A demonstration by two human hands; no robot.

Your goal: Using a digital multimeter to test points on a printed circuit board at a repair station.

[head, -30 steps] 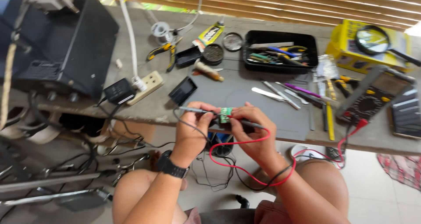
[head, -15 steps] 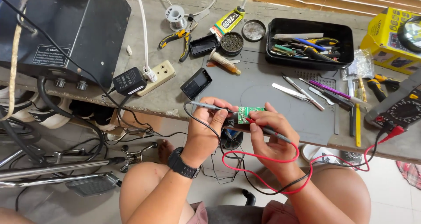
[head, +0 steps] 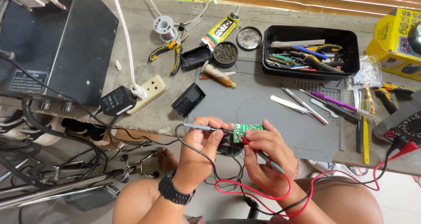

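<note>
So we've got our left hand point(head: 199, 147) pinched shut around the black probe point(head: 204, 127), tip pointing right onto the little green circuit board point(head: 244, 131), and our right hand point(head: 267, 156) gripping the red probe point(head: 258, 153) like a pen, its tip touching the board's lower left corner from below. The board sits right between both hands, at the near edge of the grey work mat point(head: 263, 105). The red lead point(head: 263, 193) loops under our right wrist and runs off right to the multimeter point(head: 401, 125). Just past our left fingers there's a small black box point(head: 188, 100); past the right hand, tweezers point(head: 298, 105). Farther out sits a black tray of tools point(head: 309, 53), and way up left of it pliers point(head: 169, 51) and a solder spool point(head: 164, 26).
</note>
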